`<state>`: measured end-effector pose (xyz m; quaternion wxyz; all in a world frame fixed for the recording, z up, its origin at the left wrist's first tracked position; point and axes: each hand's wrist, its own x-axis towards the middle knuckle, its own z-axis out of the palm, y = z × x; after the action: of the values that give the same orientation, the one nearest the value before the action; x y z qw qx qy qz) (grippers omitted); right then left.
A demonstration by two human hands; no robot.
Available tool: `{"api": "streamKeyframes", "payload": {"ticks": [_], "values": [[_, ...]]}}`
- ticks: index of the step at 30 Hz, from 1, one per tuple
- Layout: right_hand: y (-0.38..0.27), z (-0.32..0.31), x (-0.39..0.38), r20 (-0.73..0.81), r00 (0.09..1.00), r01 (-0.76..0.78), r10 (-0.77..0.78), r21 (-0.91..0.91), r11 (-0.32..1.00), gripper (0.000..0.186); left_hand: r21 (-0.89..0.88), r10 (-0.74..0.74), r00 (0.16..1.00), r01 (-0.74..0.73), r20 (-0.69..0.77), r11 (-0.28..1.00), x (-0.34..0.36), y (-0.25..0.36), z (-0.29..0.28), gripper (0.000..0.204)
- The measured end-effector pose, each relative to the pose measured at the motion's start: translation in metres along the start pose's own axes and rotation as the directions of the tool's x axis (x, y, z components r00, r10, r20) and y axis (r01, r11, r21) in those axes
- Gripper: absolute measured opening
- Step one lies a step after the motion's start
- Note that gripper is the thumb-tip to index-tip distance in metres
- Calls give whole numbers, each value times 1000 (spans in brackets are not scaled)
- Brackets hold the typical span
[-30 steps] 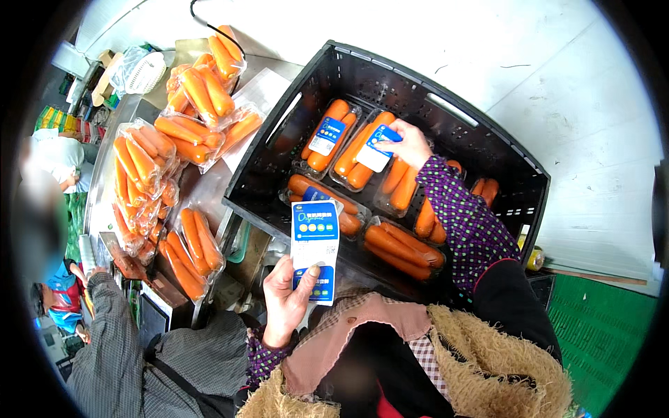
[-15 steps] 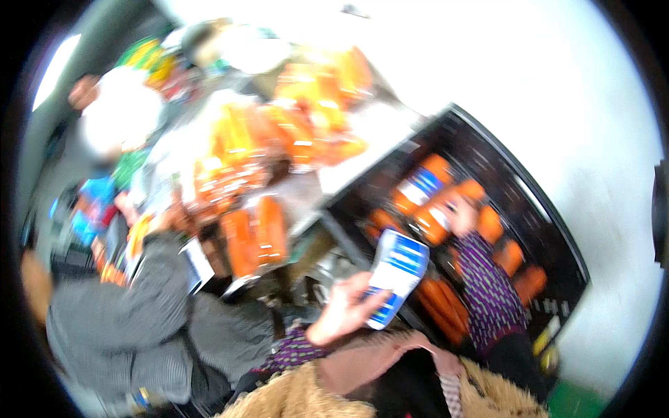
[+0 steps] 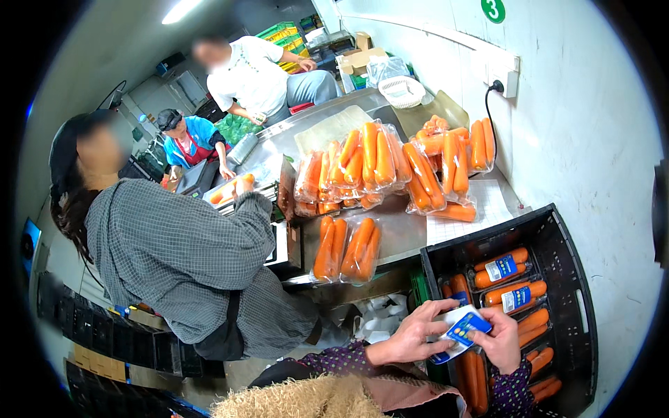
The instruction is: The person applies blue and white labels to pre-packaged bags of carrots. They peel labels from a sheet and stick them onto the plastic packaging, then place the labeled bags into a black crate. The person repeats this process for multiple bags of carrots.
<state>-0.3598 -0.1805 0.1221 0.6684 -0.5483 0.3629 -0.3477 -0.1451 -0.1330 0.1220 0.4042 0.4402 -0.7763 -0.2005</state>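
My left hand (image 3: 412, 336) grips a small stack of blue and white labels (image 3: 461, 329) between thumb and fingers. From the other side my right hand (image 3: 499, 340) pinches the stack's edge; whether it has one label or several cannot be made out. Both hands are above the near left part of a black plastic crate (image 3: 587, 334). Inside lie clear packs of carrots. Two at the far end, an upper pack (image 3: 519, 258) and a lower pack (image 3: 533, 289), bear blue and white labels. Packs along the crate's right side show no label, and my hands hide part of the contents.
Bagged carrots (image 3: 376, 160) are heaped on the metal table (image 3: 401, 230) ahead. A co-worker in a grey checked top (image 3: 181, 237) stands close on my left; two more people are farther back. A wall with a socket (image 3: 502, 75) borders the right side.
My right hand has come up from a carrot pack in the crate to the labels in my left hand. The view has swung, and its blur has gone.
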Motion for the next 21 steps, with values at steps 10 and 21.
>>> {"api": "streamKeyframes", "payload": {"ticks": [10, 21], "values": [[-20, -7, -2, -112, 913, 264, -392, -571, 778, 10, -332, -593, 745, 667, 305, 667, -32, 13, 22, 18], [108, -195, -50, -720, 685, -386, 108, -233, 893, 32, -483, -488, 816, 577, 311, 658, -42, 10, 24, 13]]}}
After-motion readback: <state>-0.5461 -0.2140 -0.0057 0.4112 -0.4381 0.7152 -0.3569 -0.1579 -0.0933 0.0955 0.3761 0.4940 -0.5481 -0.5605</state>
